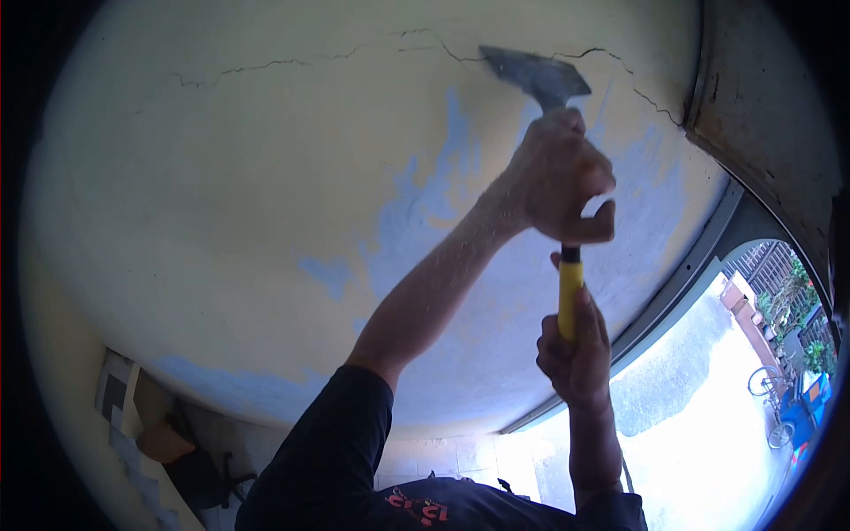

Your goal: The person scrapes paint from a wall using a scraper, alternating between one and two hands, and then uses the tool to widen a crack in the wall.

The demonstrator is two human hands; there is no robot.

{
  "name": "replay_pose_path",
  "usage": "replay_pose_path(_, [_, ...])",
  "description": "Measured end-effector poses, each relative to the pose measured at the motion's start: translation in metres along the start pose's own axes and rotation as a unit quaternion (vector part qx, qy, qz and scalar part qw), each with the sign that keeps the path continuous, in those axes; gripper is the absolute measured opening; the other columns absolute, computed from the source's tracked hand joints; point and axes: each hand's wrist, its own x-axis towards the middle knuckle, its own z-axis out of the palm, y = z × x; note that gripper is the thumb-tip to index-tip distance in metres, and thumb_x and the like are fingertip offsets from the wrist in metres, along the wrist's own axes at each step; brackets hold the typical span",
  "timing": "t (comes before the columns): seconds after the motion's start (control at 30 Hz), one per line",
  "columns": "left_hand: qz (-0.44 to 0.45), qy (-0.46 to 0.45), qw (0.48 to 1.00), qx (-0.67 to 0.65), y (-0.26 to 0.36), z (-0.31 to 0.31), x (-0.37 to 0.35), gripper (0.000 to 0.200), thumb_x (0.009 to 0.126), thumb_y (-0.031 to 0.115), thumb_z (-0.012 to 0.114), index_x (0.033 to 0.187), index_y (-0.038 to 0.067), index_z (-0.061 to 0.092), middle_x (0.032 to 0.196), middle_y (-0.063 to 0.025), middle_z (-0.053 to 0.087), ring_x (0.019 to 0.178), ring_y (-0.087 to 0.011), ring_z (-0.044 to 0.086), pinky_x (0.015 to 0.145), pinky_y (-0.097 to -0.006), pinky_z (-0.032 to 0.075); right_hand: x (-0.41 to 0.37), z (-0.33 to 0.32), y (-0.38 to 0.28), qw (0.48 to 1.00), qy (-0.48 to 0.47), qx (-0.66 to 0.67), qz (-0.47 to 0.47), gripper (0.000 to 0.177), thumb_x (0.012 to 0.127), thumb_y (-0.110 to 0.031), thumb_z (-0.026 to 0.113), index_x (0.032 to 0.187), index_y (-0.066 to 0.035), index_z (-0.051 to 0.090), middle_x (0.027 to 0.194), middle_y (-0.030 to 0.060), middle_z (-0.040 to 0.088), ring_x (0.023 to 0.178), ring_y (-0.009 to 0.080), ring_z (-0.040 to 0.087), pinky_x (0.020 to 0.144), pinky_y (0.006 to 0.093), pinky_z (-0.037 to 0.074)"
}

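Note:
A scraper (540,75) with a wide, dark metal head reaches up to the pale wall (266,159), its head overlapping a thin crack. My left hand (567,177) is wrapped around the shaft just below the head, hiding that stretch of it. Lower down, my right hand (575,354) grips the yellow handle (570,296), thumb along its side. The head is slightly blurred. Around both hands the wall shows bluish patches (425,203) where the cream coat is gone, and fine specks show over my left forearm.
A dark beam or frame (708,221) borders the wall at right. Beyond an opening lie bright pavement (682,442), a blue cart (804,411) with wheels, plants and a fence. At lower left stand a dark chair (199,478) and a brown rounded object (166,441).

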Motion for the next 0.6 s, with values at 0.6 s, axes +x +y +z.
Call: replay_pose_path(0.6, [-0.039, -0.043, 0.998, -0.04, 0.051, 0.044, -0.068, 0.022, 0.058, 0.035, 0.054, 0.048, 0.019, 0.044, 0.047, 0.0045, 0.042, 0.041, -0.0151, 0.037, 0.061, -0.0353, 0.036, -0.043, -0.028, 0.049, 0.993, 0.066, 0.019, 0.096, 0.054, 0.104, -0.045, 0.033, 0.146, -0.01, 0.03, 0.051, -0.0041, 0.035, 0.036, 0.0043, 0.032, 0.034, 0.0193, 0.028])
